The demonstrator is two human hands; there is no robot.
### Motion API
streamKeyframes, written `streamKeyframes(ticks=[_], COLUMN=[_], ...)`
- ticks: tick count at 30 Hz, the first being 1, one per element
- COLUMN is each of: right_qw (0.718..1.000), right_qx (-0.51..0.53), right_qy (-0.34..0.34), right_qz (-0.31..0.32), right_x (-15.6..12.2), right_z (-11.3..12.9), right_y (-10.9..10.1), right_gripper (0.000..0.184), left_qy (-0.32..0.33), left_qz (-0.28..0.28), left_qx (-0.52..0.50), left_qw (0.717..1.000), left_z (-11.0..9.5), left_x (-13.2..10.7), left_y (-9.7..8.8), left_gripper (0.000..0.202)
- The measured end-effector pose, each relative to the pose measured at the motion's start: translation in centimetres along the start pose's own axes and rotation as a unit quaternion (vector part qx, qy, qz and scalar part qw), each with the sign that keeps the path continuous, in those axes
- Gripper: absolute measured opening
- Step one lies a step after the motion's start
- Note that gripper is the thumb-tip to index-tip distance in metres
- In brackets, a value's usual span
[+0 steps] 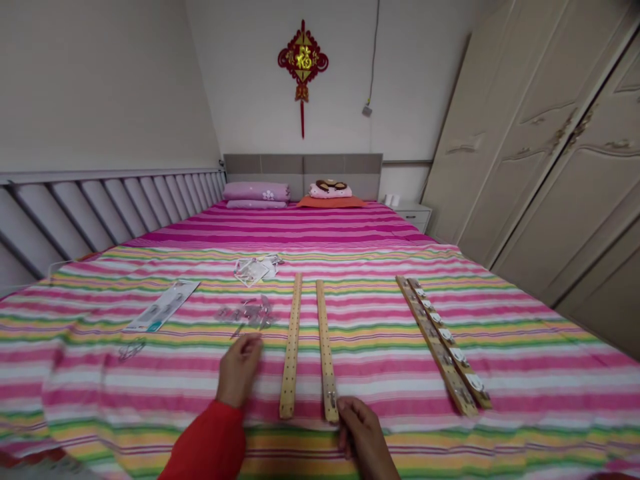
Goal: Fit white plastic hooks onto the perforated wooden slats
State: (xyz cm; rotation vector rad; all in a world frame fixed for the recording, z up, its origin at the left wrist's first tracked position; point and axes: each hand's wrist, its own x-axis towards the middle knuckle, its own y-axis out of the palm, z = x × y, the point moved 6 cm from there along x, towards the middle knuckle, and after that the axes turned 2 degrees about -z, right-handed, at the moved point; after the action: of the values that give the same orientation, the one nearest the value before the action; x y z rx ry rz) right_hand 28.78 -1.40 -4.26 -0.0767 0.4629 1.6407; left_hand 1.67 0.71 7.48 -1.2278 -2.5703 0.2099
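Two pale wooden strips with rows of small holes lie lengthwise in front of me: the left strip point(291, 347) and the right strip point(324, 327). A small clear hook with a metal part point(331, 399) sits on the near end of the right strip. My right hand point(363, 430) is beside that end, fingers curled and fingertips at the strip's edge; whatever they pinch is hidden. My left hand point(240, 370), in a red sleeve, is left of the strips with its fingers drawn together, just below a pile of clear hooks point(255, 311). Its fingertips hide any held thing.
Two more wooden strips point(435, 340) carrying white and clear hooks lie to the right. A hook package point(164, 305), thin wire pieces point(131, 348) and some small packets point(255, 269) lie on the striped bedsheet point(375, 360). A bed rail point(125, 207) runs along the left.
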Motion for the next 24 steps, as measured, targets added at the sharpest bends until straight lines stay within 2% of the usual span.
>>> streamKeyframes(ticks=[2, 5, 8, 11, 14, 18, 21, 24], right_qw=[1.000, 0.999, 0.998, 0.997, 0.996, 0.994, 0.992, 0.991], right_qx=[0.002, 0.015, 0.025, 0.027, 0.042, 0.056, 0.063, 0.053], right_qy=[-0.008, -0.030, -0.044, -0.043, -0.048, -0.063, -0.081, -0.096], right_qz=[-0.008, -0.027, -0.046, -0.057, -0.066, -0.070, -0.074, -0.075], right_x=[-0.1, -0.1, 0.0, 0.0, 0.0, 0.1, 0.2, 0.2], right_z=[0.2, 0.6, 1.1, 1.5, 1.8, 2.5, 3.5, 4.9], right_y=[-0.4, -1.2, -1.9, -2.3, -2.5, -2.7, -2.7, -2.4], right_gripper=[0.060, 0.058, 0.055, 0.054, 0.052, 0.046, 0.044, 0.044], left_qy=[-0.010, -0.001, 0.046, 0.053, 0.013, -0.058, -0.122, -0.212], left_qz=[-0.074, -0.108, -0.136, -0.129, -0.123, -0.170, -0.187, -0.137], left_qx=[0.032, 0.102, 0.185, 0.193, 0.143, 0.022, -0.120, -0.261], left_qw=[0.997, 0.989, 0.972, 0.971, 0.982, 0.983, 0.967, 0.932], left_z=[1.8, 4.4, 5.2, 5.3, 5.5, 6.0, 6.0, 5.2], left_x=[2.8, 5.6, 6.6, 6.8, 6.7, 5.8, 4.2, 1.9], left_y=[-2.2, -3.7, -4.2, -4.0, -4.2, -5.3, -5.2, -3.3], left_gripper=[0.037, 0.037, 0.035, 0.027, 0.020, 0.022, 0.024, 0.020])
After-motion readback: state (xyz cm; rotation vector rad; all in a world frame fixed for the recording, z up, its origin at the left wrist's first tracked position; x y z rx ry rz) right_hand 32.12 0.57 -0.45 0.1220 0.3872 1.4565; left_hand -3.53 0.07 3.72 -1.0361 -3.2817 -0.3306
